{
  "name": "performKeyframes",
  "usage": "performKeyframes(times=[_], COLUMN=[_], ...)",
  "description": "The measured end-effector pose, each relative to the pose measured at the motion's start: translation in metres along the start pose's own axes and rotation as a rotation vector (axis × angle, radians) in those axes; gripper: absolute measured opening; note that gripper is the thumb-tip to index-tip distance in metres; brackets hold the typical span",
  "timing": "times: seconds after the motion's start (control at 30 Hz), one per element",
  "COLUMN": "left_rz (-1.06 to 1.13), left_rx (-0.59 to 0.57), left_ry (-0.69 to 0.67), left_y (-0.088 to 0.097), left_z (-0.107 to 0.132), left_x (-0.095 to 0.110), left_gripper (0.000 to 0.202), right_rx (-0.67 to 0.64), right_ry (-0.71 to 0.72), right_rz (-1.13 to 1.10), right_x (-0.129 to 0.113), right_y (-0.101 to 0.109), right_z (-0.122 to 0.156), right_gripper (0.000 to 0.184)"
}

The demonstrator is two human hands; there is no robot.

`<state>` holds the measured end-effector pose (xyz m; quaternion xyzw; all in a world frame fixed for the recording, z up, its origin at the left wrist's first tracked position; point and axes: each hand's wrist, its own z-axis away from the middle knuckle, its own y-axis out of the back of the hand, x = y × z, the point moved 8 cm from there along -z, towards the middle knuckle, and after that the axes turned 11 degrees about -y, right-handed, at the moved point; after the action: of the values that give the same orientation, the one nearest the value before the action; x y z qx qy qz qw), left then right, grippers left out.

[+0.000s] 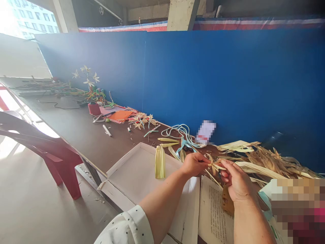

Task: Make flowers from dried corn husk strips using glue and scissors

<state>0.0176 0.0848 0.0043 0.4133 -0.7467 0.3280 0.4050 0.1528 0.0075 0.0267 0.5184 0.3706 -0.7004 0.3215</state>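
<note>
My left hand (193, 164) is closed in a pinch on one end of a small bundle of pale straw strips (215, 165). My right hand (236, 180) is closed too, its fingers curled on the other end of the same bundle. The hands are close together, above an open book page (213, 213). A yellow folded straw piece (159, 162) stands in a shallow white cardboard tray (132, 169) just left of my left hand. A heap of dried straw leaves (269, 162) lies just beyond my right hand.
A long brown table (76, 128) runs along a blue partition (228, 84). On it lie light blue cords (181, 133), straw flowers (142, 120), orange paper (121, 115), a white marker (107, 130) and a pot with white flowers (91, 91). A dark red plastic chair (45, 145) stands at the left.
</note>
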Motion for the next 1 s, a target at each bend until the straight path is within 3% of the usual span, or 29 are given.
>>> performKeyframes(times=[0.23, 0.47, 1.0], left_rz=[0.073, 0.075, 0.096], left_rx=[0.038, 0.046, 0.032], left_ry=[0.131, 0.119, 0.110], left_y=[0.002, 0.003, -0.001], left_z=[0.002, 0.001, 0.002], left_x=[-0.006, -0.007, -0.008], left_gripper=[0.018, 0.021, 0.025], right_rx=[0.028, -0.212, -0.120], right_ry=[-0.007, -0.106, -0.064], right_rz=[-0.051, 0.044, 0.076], right_x=[-0.001, 0.012, 0.011], right_y=[0.004, -0.016, -0.013], right_z=[0.001, 0.004, 0.003], right_gripper=[0.046, 0.041, 0.037])
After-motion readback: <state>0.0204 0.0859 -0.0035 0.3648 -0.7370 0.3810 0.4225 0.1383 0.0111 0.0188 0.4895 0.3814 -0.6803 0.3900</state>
